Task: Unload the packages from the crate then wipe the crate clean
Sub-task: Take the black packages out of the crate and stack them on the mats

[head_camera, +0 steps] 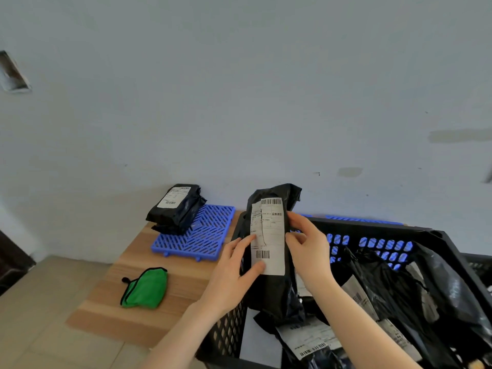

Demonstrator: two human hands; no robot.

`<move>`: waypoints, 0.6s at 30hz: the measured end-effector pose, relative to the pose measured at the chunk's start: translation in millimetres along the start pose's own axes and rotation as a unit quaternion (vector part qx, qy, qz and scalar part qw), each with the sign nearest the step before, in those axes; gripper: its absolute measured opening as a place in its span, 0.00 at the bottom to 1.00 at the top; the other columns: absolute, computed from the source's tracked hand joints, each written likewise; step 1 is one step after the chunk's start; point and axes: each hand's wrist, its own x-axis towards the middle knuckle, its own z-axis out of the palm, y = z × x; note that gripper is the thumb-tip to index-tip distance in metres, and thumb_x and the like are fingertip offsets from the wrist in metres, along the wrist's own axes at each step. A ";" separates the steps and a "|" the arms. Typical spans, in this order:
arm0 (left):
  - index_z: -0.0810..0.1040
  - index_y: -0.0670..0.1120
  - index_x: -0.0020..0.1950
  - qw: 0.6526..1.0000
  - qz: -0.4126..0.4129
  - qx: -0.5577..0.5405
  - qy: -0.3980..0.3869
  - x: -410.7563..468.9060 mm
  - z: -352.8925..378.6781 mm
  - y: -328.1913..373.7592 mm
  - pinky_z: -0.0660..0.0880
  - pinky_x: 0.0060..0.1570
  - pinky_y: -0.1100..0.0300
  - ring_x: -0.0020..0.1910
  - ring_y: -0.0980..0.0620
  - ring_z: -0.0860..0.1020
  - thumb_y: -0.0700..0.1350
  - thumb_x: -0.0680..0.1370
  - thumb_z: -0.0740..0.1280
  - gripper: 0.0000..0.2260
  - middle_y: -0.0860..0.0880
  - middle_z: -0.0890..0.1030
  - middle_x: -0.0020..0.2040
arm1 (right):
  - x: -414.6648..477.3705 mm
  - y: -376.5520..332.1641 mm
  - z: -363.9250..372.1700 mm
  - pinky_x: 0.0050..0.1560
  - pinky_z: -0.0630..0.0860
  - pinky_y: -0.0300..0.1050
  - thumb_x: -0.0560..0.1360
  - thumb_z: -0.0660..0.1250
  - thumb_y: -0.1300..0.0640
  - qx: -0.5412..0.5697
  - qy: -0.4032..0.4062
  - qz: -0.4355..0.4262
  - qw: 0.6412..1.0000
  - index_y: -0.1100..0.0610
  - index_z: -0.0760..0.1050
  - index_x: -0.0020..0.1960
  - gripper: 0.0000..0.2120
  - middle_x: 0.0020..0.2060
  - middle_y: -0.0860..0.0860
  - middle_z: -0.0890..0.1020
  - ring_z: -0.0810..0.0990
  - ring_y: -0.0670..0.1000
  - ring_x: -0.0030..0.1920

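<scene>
Wooden bench (149,265), pale banded grain, set against the wall. Black plastic crate (229,334) with lattice walls at its right end; loose packages (386,283), crumpled glossy film with white labels, heaped inside. Blue grid mat (210,235), rectangular and slotted, carries the stacked packages (175,209). Held package (274,291): long soft black bag with a creased barcode label, upright over the crate's left rim. Left hand (229,275) fingers pinch its left edge; right hand (311,251) fingers curl round the right edge. Green cloth (146,288), folded and black-trimmed, lies on the bench.

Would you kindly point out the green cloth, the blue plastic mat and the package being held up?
green cloth (147,288): head view, middle of the fabric.
blue plastic mat (205,242): head view, bare grid near its front edge.
held package (271,230): head view, on its white label.
</scene>
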 end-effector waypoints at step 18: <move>0.59 0.74 0.66 0.961 0.014 -0.212 0.178 19.2 -117.8 -39.5 0.71 0.62 0.59 0.64 0.68 0.66 0.59 0.69 0.74 0.32 0.68 0.66 0.65 | 14.0 -88.4 128.1 0.35 0.77 0.31 0.76 0.68 0.60 0.016 0.048 -0.122 0.991 0.46 0.71 0.53 0.12 0.54 0.40 0.77 0.80 0.41 0.51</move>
